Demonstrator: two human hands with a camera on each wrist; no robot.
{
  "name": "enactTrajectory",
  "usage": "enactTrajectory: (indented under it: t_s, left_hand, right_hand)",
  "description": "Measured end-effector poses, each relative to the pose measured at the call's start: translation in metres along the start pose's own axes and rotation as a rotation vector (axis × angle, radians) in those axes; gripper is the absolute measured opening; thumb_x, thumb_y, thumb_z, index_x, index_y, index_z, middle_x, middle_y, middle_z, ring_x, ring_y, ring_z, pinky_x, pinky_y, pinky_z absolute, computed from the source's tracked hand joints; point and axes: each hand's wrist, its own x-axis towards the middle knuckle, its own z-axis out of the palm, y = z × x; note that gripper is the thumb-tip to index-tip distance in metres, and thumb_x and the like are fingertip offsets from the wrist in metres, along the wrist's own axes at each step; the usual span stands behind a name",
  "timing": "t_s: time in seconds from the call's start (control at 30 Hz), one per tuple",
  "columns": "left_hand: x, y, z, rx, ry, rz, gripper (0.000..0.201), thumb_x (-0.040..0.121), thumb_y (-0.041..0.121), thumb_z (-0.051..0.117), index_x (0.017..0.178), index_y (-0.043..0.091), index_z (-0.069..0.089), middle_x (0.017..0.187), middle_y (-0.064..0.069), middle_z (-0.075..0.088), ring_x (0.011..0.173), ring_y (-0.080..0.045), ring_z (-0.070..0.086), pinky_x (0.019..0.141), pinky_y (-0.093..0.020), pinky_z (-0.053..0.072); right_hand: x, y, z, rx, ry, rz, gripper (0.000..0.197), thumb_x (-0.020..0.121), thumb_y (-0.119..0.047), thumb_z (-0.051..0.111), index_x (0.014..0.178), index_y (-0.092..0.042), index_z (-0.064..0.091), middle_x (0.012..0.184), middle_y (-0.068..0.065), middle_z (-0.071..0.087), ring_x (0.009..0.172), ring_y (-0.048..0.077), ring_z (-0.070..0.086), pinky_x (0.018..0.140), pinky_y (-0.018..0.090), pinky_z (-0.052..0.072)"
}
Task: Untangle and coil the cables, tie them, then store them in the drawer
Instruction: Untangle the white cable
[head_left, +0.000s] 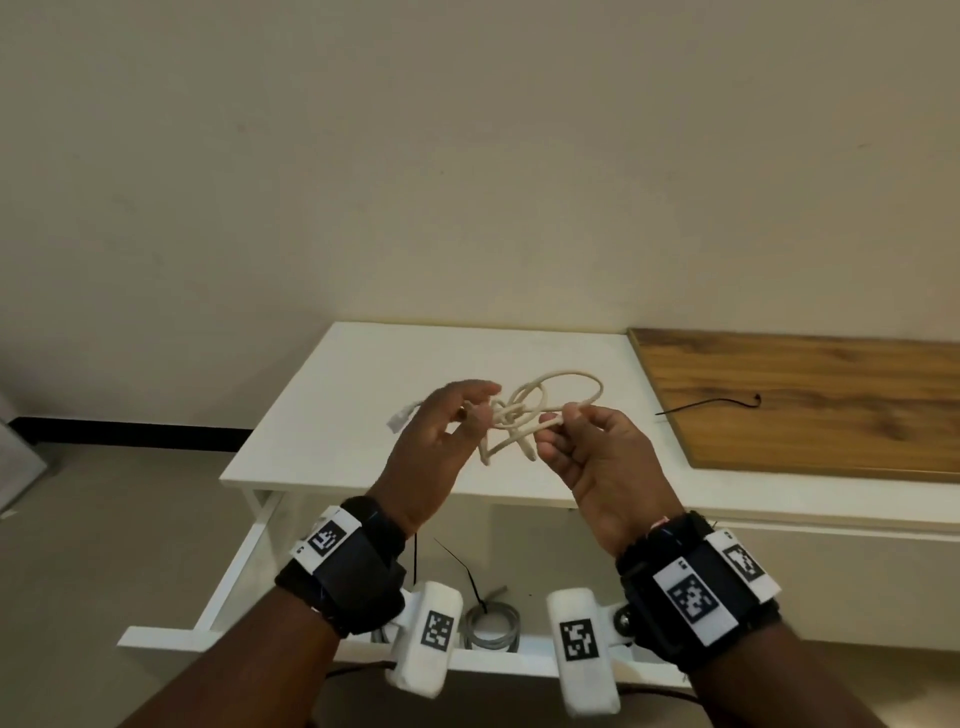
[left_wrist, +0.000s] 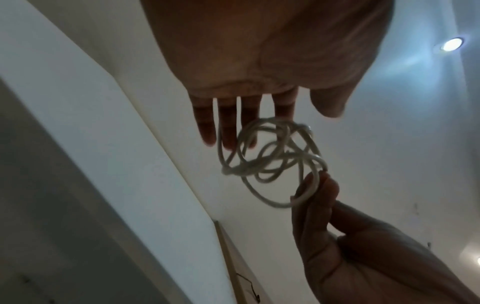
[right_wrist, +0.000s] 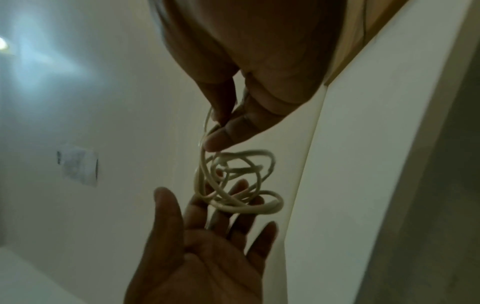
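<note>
Cream-white cable (head_left: 524, 415) hangs in a loose tangle in the air between both hands, above the white table (head_left: 363, 374) and clear of its top. The right hand (head_left: 597, 457) pinches one loop of the tangle between thumb and fingertips; in the left wrist view that loop (left_wrist: 309, 189) lies along those fingertips, and in the right wrist view the strand runs down from the pinch into the knot below (right_wrist: 233, 185). The left hand (head_left: 431, 447) is spread, fingers straight and a little apart, with strands of the cable passing between and over them; the tangle sits at its fingertips, and the palm faces the right hand. Whether any of those fingers grips a strand cannot be told. A pale connector end (head_left: 400, 418) sticks out past the back of the left hand.

Below the hands the white drawer (head_left: 234, 582) stands pulled out, and a coiled grey cable (head_left: 491, 626) with a black tie lies in it. To the right, a wooden board (head_left: 831, 410) rests on the white surface, and a loose black cable tie (head_left: 711, 404) lies on the board.
</note>
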Motion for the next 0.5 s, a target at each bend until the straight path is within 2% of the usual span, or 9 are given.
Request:
enactTrajectory:
  t_s: [0.1,0.17,0.2,0.27,0.3,0.4,0.5]
  left_hand:
    - [-0.002,-0.002,0.001,0.032,-0.136,-0.020,0.036,0.084,0.043,0.066,0.115,0.025,0.066,0.101,0.003,0.071,0.093,-0.012,0.068,0.083,-0.030,0.055]
    - [-0.003,-0.001,0.004,-0.003,-0.135,-0.036,0.023,0.087,0.036,0.070,0.105,0.022,0.069,0.084,0.005,0.072,0.077,-0.010,0.068,0.073,-0.025,0.055]
    - [-0.003,0.001,0.004,-0.032,-0.119,-0.050,0.020,0.089,0.038,0.069,0.098,0.020,0.070,0.076,0.004,0.070,0.068,-0.012,0.066,0.064,-0.023,0.054]
    - [-0.003,0.004,0.003,-0.080,-0.048,-0.109,0.036,0.085,0.047,0.065,0.084,0.011,0.069,0.064,-0.004,0.065,0.053,-0.019,0.061,0.047,-0.025,0.047]
    - [-0.002,0.004,0.002,-0.111,-0.008,-0.158,0.043,0.082,0.050,0.064,0.079,0.007,0.069,0.060,-0.008,0.063,0.047,-0.021,0.058,0.043,-0.025,0.043]
    - [-0.002,0.007,-0.001,-0.198,0.028,-0.281,0.052,0.077,0.052,0.064,0.076,0.000,0.067,0.054,-0.010,0.059,0.036,-0.019,0.048,0.038,-0.023,0.039]
    - [-0.001,0.010,0.000,-0.253,0.001,-0.305,0.053,0.078,0.051,0.063,0.078,-0.002,0.067,0.053,-0.009,0.058,0.034,-0.018,0.044,0.038,-0.022,0.038]
  right_hand:
    - [0.002,-0.004,-0.004,0.058,0.008,0.003,0.040,0.096,-0.014,0.059,0.125,0.011,0.050,0.074,0.013,0.070,0.064,0.016,0.070,0.056,0.021,0.057]
    - [0.002,-0.005,-0.007,0.067,0.020,0.002,0.047,0.094,-0.016,0.063,0.127,0.015,0.050,0.076,0.014,0.071,0.066,0.016,0.071,0.056,0.020,0.057]
    - [0.002,-0.005,-0.008,0.067,0.032,0.000,0.051,0.092,-0.018,0.065,0.127,0.015,0.049,0.079,0.014,0.071,0.067,0.017,0.071,0.057,0.021,0.057]
    - [0.003,-0.004,-0.011,0.045,0.066,-0.019,0.056,0.090,-0.020,0.069,0.129,0.015,0.048,0.086,0.016,0.072,0.070,0.018,0.072,0.058,0.022,0.057]
    - [0.004,-0.004,-0.012,0.022,0.088,-0.036,0.056,0.089,-0.020,0.070,0.128,0.014,0.049,0.087,0.016,0.073,0.070,0.019,0.072,0.058,0.023,0.057]
    - [0.004,-0.005,-0.013,-0.126,0.144,-0.118,0.036,0.091,-0.019,0.070,0.114,0.006,0.057,0.085,0.017,0.073,0.070,0.021,0.071,0.058,0.025,0.057]
    - [0.003,-0.005,-0.012,-0.328,0.141,-0.221,0.014,0.093,-0.016,0.066,0.097,-0.003,0.066,0.077,0.010,0.071,0.065,0.017,0.065,0.059,0.025,0.055]
